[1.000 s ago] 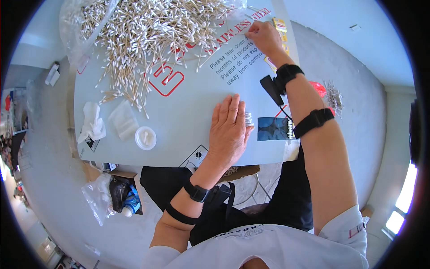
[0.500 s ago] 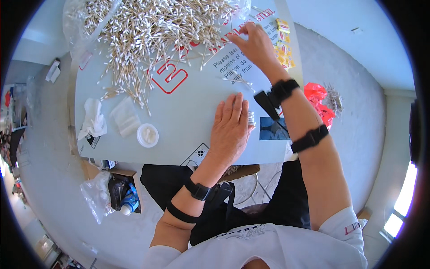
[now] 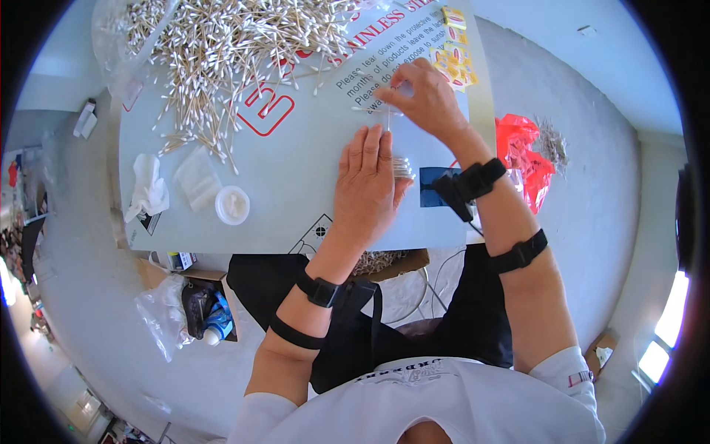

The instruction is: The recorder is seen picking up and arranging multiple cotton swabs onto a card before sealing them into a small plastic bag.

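My left hand (image 3: pixel 366 181) lies flat on the table, fingers stretched out. Beside its index finger and thumb, the white ends of a neat row of cotton swabs (image 3: pixel 402 169) show; the hand hides the rest. Just beyond it, my right hand (image 3: pixel 429 102) is closed in a pinch on a single cotton swab (image 3: pixel 389 122), which points down towards the left fingertips. Another loose swab (image 3: pixel 364 109) lies left of the pinch. A large heap of cotton swabs (image 3: pixel 244 44) spreads over the far left of the table.
A clear plastic bag (image 3: pixel 111 55) edges the heap. Nearer are a crumpled white tissue (image 3: pixel 148 185), a flat white piece (image 3: pixel 197 180) and a round white tub (image 3: pixel 233 205). Yellow packets (image 3: pixel 455 66) line the far right. A red bag (image 3: pixel 521 152) stands beyond the table's right edge.
My right hand has come back from the heap's right edge towards my left hand with a swab. The left hand stays flat beside the row. The whole view has shifted slightly.
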`<state>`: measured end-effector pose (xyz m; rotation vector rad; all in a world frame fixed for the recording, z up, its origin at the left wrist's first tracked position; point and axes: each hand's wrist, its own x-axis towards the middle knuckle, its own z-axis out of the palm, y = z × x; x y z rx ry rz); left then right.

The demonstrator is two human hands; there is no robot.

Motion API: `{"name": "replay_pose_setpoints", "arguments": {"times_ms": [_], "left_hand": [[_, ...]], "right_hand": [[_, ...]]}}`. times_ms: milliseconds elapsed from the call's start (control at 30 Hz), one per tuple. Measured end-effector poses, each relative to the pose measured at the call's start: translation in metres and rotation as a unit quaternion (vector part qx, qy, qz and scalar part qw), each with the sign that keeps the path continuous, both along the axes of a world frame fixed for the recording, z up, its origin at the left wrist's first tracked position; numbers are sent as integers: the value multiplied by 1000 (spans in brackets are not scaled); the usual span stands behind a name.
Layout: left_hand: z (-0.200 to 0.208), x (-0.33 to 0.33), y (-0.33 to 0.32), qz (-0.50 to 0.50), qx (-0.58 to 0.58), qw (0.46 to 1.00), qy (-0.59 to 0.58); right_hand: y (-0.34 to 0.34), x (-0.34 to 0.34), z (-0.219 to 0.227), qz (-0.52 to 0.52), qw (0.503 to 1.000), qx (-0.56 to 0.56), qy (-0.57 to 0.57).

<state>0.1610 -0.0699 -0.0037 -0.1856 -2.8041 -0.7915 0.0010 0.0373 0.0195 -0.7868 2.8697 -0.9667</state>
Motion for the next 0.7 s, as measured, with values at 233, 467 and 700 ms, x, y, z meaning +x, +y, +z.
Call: {"name": "replay_pose_setpoints", "arguments": {"times_ms": [233,467,700], "left_hand": [[5,1,3,31,57,997,40],[1,0,10,29,-59,998,5],[1,18,27,40,-70,997,-19]], "right_hand": [[7,39,-10,6,998,-42,49],[40,65,-6,120,991,-57,5],[62,122,-16,-39,943,-317,-93]]}}
